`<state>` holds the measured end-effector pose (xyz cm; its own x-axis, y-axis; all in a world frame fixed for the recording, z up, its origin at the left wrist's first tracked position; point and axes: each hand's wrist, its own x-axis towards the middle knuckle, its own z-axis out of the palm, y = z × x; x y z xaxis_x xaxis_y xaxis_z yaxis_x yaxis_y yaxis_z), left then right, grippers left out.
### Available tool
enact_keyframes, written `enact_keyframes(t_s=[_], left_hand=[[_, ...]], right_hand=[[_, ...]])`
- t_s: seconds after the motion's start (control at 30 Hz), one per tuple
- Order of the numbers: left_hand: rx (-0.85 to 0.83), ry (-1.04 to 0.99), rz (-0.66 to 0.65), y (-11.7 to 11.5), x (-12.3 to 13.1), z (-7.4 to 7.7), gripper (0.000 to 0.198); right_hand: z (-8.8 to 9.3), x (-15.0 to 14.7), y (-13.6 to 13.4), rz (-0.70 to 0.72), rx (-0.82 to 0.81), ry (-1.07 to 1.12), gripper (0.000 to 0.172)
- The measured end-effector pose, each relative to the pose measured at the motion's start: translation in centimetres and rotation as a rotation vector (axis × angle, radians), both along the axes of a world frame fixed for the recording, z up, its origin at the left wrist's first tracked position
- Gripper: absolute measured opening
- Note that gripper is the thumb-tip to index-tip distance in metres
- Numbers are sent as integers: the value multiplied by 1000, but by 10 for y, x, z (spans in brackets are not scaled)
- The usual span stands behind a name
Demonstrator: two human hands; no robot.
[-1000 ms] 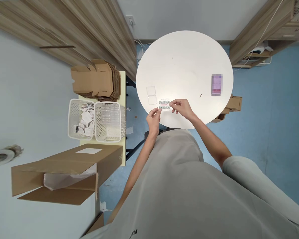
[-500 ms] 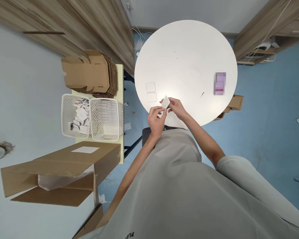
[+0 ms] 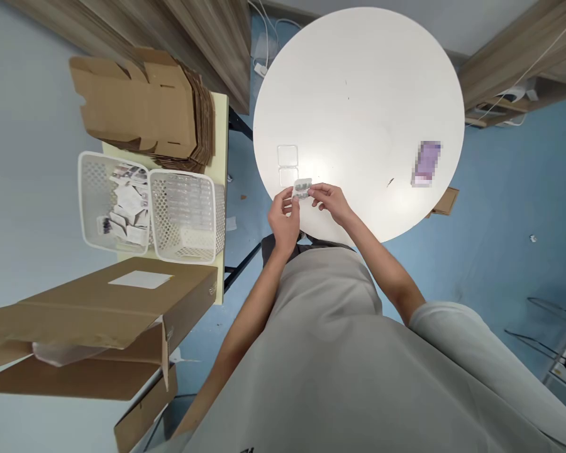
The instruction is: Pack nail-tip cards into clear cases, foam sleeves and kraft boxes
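Between my hands, above the near-left edge of the round white table point(image 3: 358, 126), is a small white card or packet point(image 3: 302, 183) with greyish rounded patches on its face. Its exact kind is too small to make out. My left hand point(image 3: 284, 219) pinches its left and lower side between thumb and fingers. On its right edge, the fingertips of my right hand point(image 3: 334, 202) are closed. Just beyond the card, a clear plastic case point(image 3: 288, 155) lies unfolded on the tabletop, with its two halves spread.
On a side table point(image 3: 221, 126) to the left stand flattened cardboard boxes point(image 3: 170, 113), a white basket point(image 3: 89, 236) of small packets and another basket point(image 3: 188, 257) of clear cases. A large open carton point(image 3: 188, 302) is nearer. A blurred purple item point(image 3: 427, 163) lies right.
The card has turned from its printed side to one with greyish patches. Both hands have shifted slightly left, and the view has moved a little.
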<state>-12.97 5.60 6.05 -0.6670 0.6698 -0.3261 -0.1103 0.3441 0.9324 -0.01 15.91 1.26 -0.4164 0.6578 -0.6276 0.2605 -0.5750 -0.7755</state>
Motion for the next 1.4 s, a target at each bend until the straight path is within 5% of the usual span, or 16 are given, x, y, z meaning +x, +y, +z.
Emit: enact_keyframes(t_s=[0.33,0.5,0.77,1.03,1.4], left_hand=[[-225,94,-161,47,-77,-134,19],[-243,31,-194,52,-97,-171,27],[-191,-167,-198,57,-110,-184,57],[-174,-159,-234,62,-124,-191,55],[-136,-367,-288,80,-128,-191,72]], right_hand=[[-83,-56,30,40,52,-307,22],[-103,-64,35,96,130,-446,11],[-97,-78,33,187,183,-581,13],[-93,-79,31,264,237,-628,21],[-128,-81,47,201,328,-489,57]])
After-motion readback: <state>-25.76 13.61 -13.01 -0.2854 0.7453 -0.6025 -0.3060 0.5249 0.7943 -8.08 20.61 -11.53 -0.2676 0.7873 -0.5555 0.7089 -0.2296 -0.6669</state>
